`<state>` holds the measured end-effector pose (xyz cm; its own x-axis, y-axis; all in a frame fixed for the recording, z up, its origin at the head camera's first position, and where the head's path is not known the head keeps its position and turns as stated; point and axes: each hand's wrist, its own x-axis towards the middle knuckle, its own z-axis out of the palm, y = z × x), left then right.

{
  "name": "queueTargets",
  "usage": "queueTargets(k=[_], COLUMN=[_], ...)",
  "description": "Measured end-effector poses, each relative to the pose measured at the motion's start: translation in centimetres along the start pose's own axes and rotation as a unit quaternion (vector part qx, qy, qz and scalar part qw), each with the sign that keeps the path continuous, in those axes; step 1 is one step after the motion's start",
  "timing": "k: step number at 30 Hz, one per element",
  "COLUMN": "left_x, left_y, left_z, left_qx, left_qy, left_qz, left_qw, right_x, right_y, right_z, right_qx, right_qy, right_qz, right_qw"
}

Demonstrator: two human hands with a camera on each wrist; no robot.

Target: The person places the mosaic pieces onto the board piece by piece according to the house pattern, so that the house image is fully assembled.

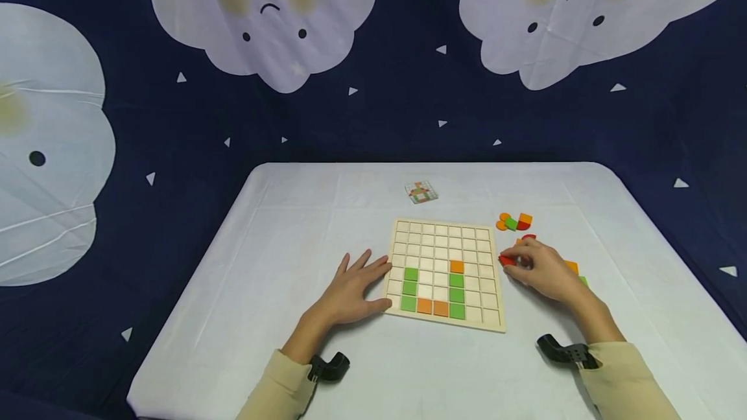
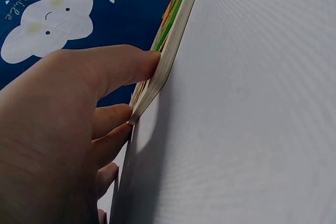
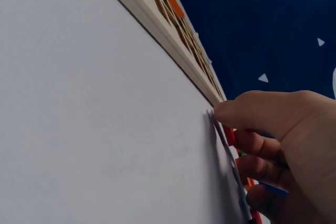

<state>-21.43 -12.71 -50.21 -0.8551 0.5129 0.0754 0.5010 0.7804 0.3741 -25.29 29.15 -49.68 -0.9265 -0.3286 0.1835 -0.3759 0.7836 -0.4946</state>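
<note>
A square wooden grid board (image 1: 441, 253) lies on the white table. Green square tiles (image 1: 456, 280) and orange square tiles (image 1: 440, 309) fill some of its cells in a U-like outline. My left hand (image 1: 349, 295) has its fingers spread at the board's left edge; thumb and fingertips touch the side of the board (image 2: 172, 51) in the left wrist view. Just off the board's right edge, my right hand (image 1: 541, 269) pinches a red piece (image 1: 506, 260) between thumb and fingers. The piece shows only partly in the right wrist view, behind the thumb.
Beyond the board lies a small pattern card (image 1: 421, 192). Loose orange, green and red pieces (image 1: 511, 223) sit at the back right, with others partly hidden under the right hand, such as an orange piece (image 1: 572, 267). A dark cloud-print curtain (image 1: 397, 122) hangs behind the table.
</note>
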Motion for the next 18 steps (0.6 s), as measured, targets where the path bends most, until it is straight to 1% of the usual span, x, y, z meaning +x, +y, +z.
queueTargets(k=[4,11,18], left_x=[0.0,-0.1,-0.2], left_y=[0.1,0.2,0.2], left_z=[0.0,-0.2,-0.2], left_qx=[0.001,-0.001,-0.002], left_qy=[-0.002,-0.001,-0.001], left_qz=[-0.001,-0.002,-0.001], left_qw=[1.0,1.0,1.0], right_x=[0.1,0.6,1.2], right_y=[-0.5,-2.0,-3.1], right_z=[0.1,0.4,1.4], right_qx=[0.007,0.015,0.013], right_qy=[0.001,-0.016,-0.017], right_qz=[-0.001,0.008,-0.023], right_qw=[1.0,0.9997,0.9995])
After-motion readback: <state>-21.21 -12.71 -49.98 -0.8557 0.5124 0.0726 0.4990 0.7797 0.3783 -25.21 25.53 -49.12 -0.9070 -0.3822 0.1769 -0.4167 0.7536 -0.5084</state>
